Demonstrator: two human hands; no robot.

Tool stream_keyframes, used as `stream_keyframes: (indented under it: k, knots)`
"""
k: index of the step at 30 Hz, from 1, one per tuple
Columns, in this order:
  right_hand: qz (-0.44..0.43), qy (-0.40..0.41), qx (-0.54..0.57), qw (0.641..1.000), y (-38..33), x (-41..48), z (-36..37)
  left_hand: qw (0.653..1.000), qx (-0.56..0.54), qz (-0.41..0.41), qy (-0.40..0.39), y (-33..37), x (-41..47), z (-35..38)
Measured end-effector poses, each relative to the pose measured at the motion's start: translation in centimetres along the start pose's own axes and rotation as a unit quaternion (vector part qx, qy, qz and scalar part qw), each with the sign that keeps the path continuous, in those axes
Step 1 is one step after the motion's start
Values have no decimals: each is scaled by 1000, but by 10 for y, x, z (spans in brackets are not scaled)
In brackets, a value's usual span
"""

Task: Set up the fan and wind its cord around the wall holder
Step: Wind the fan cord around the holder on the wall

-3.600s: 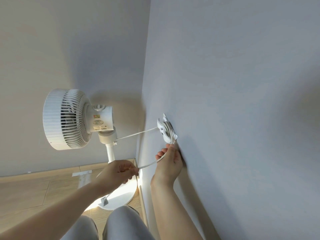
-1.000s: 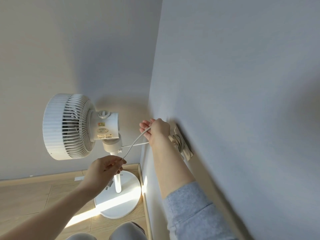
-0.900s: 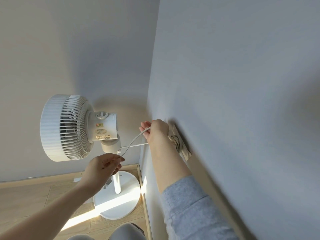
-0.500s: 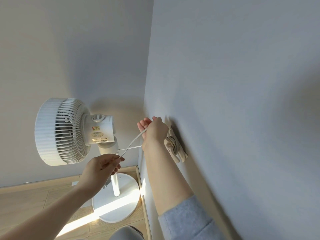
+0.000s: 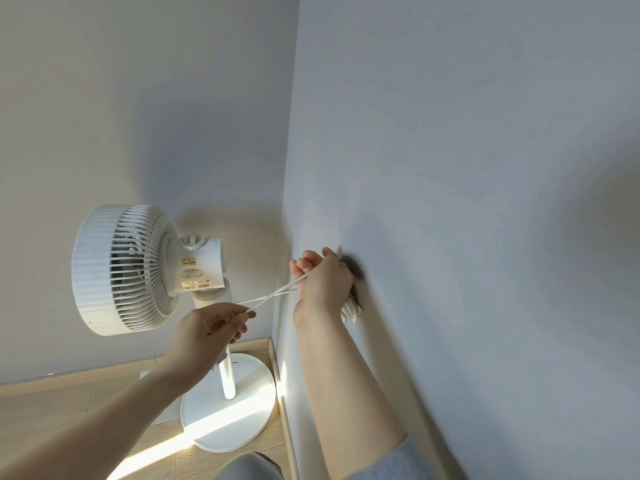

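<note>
- The right hand (image 5: 323, 282) is close against the wall (image 5: 485, 202), its fingers curled round the white cord (image 5: 273, 296).
- Just under that hand's heel, the wall holder (image 5: 352, 308) peeks out with cord loops on it; the hand hides most of it.
- The left hand (image 5: 207, 332), lower and to the left of the right one, pinches the cord between thumb and fingers.
- Two strands of cord stretch across the gap between the hands.
- The fan (image 5: 138, 268) stands upright on the floor (image 5: 52, 410) beyond the left hand, in the corner.
</note>
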State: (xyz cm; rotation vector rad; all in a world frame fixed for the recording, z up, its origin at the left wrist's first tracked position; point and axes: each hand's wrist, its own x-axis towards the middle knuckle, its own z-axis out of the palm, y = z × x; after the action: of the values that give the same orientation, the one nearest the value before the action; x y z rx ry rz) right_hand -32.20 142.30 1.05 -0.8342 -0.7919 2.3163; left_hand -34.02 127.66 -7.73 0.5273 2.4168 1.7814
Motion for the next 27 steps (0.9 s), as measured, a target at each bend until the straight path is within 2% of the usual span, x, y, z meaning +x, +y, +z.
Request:
stream_keyframes:
  k: [9, 16, 22, 27]
  knots:
    - [-27, -37, -70, 997, -1, -31, -52, 1000, 14, -5, -24, 10, -29, 4]
    - [-13, -22, -97, 995, 3, -40, -83, 995, 66, 5, -77, 18, -48, 17]
    - [-5, -9, -120, 993, 10, -43, -104, 989, 79, -12, -127, 15, -64, 28]
    - [-20, 1, -135, 991, 19, -41, -110, 981, 74, -63, -167, 6, -70, 31]
